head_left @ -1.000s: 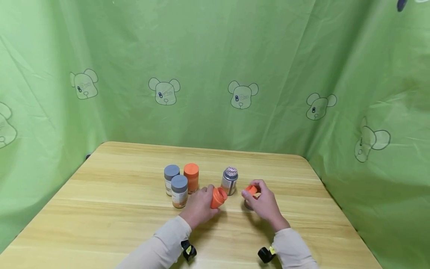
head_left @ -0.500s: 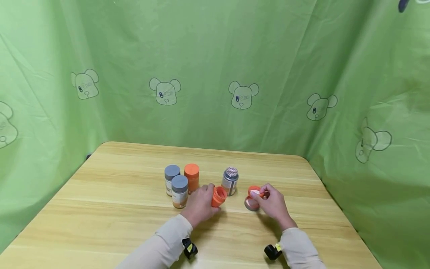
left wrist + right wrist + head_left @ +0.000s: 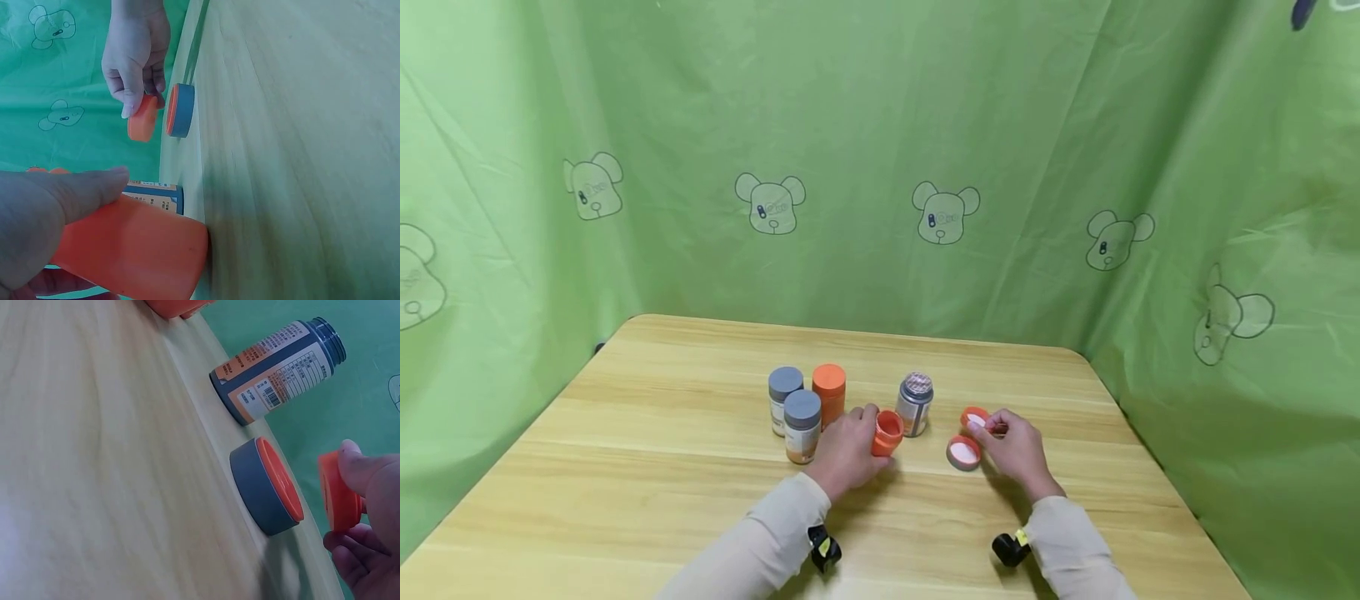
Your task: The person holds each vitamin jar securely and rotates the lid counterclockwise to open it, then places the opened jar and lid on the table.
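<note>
My left hand (image 3: 847, 450) grips an uncapped orange plastic bottle (image 3: 137, 247) by its side, its open mouth facing up and slightly right. Between thumb and fingers, my right hand (image 3: 1019, 450) pinches an orange bottle cap (image 3: 340, 492), whose white-lined inside shows in the head view. Just left of that hand, a grey cap (image 3: 262, 486) with an orange inner rim and white liner lies upside down on the table. Behind the orange bottle stands a grey bottle (image 3: 914, 408) without its cap, a patterned silvery seal over its mouth.
Left of my left hand, two grey-capped bottles (image 3: 802, 427) and one orange-capped bottle (image 3: 830, 392) stand close together. They are on a wood-grain table (image 3: 662, 467). A green curtain (image 3: 850, 275) hangs behind the far edge and along the sides.
My right hand has moved right and tipped the orange cap so its lined inside shows, uncovering the grey cap. The orange bottle in my left hand stands more upright.
</note>
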A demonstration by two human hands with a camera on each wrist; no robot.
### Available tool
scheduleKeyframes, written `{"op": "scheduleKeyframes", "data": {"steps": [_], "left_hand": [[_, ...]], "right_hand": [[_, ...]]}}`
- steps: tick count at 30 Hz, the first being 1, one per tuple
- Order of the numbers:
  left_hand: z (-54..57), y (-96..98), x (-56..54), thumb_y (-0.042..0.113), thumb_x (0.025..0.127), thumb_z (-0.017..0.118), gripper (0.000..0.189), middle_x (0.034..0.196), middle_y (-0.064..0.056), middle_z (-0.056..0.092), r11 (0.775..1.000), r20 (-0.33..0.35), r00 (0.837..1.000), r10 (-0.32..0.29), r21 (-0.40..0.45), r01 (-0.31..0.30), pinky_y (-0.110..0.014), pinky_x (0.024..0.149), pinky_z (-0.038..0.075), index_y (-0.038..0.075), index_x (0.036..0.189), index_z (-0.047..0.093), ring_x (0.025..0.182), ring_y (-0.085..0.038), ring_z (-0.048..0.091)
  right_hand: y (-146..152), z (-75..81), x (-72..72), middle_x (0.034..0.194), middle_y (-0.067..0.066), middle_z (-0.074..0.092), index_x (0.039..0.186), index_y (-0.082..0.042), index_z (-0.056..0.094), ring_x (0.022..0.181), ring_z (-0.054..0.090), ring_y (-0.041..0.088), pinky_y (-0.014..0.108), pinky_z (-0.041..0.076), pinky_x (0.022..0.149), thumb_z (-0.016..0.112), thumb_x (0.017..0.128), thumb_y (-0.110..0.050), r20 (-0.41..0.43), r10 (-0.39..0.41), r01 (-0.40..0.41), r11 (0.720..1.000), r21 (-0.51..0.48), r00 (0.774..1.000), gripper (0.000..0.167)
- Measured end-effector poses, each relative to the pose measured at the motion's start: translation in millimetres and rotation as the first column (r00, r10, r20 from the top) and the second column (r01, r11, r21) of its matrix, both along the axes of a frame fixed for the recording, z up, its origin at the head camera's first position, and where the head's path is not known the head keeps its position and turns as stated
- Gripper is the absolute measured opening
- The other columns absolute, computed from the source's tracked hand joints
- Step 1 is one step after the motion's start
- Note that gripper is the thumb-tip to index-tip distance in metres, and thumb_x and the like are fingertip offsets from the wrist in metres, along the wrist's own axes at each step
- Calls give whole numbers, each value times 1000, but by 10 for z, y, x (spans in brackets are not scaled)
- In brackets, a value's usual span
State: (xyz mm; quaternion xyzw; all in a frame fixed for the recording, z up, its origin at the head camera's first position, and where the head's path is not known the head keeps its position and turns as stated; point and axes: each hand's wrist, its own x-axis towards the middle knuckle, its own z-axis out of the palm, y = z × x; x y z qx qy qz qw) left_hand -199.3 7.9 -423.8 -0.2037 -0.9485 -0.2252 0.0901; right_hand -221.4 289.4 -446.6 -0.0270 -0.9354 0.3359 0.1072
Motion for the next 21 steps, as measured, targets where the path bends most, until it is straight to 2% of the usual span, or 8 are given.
{"op": "scheduleKeyframes", "data": {"steps": [5,13,21], "left_hand": [[-3,0,-14,38,72,86,62,96,-6,61,999,22,1000,-5,38,4,-33,73,53,7,114,52,81,-19,61],[-7,13,-58,30,75,85,64,101,-10,60,994,56,998,6,111,-12,-35,75,54,5,121,47,82,-22,62],[4,7,-93,31,74,85,62,95,-11,60,994,52,997,52,91,-57,-34,68,54,4,116,48,76,-22,61]], "right_hand": [[-30,12,-42,93,11,67,82,-8,61,96,63,32,48,48,86,73,87,-34,-15,21,-21,1000,8,1000,28],[-75,-3,-142,89,8,65,82,-9,61,88,59,27,45,47,82,72,88,-30,31,28,-29,999,31,999,25],[-81,-38,-198,89,9,65,81,-9,61,88,58,28,45,45,83,72,87,-26,33,24,-25,999,43,999,21]]}}
